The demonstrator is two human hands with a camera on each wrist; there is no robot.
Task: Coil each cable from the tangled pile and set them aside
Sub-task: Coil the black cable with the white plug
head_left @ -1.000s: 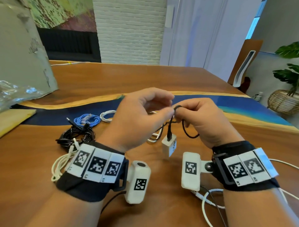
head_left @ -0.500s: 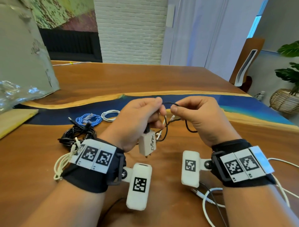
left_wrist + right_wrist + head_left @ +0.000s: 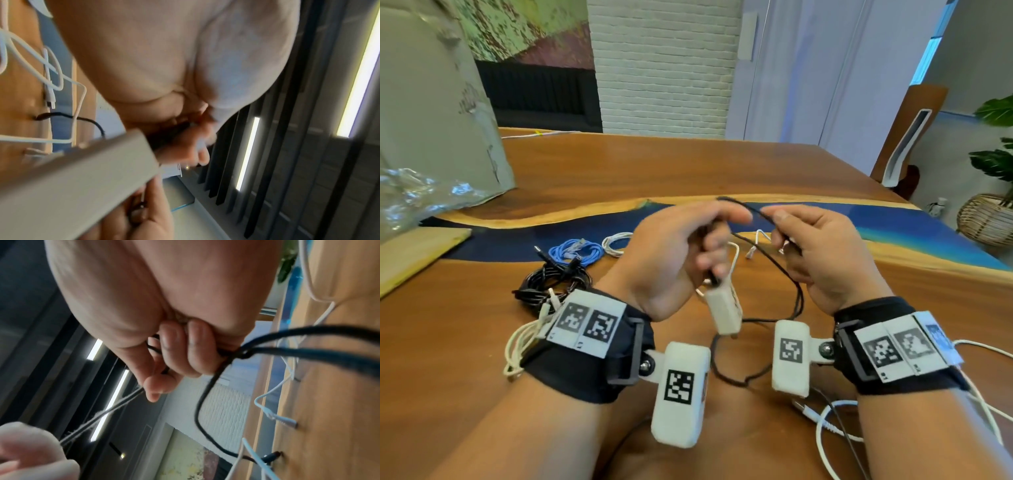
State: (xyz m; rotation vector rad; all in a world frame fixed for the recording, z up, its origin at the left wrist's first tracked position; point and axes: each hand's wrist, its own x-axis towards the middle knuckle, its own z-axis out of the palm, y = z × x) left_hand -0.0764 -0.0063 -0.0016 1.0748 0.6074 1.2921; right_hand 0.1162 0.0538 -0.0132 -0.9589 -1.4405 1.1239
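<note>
A thin black cable (image 3: 795,298) with a white charger adapter (image 3: 723,311) at one end is held up above the wooden table (image 3: 671,171). My left hand (image 3: 722,233) grips the cable just above its plug, so the adapter hangs below the fist. Close to its right, my right hand (image 3: 782,229) pinches the same cable, and a short span runs between the two hands. The rest droops in a loop to the table. The left wrist view shows the adapter (image 3: 72,186) under curled fingers (image 3: 185,138). In the right wrist view, fingers (image 3: 185,350) curl round the black cable (image 3: 205,394).
Coiled cables lie at the left: blue (image 3: 575,251), white (image 3: 616,243), black (image 3: 551,284) and cream (image 3: 520,346). Loose white cables (image 3: 825,421) trail at the near right. A clear plastic bag (image 3: 414,195) and a pale board (image 3: 414,253) sit far left.
Both hands have risen and drawn a little apart. The adapter went from hanging between the hands to under the left fist, and more black cable now hangs in a loop.
</note>
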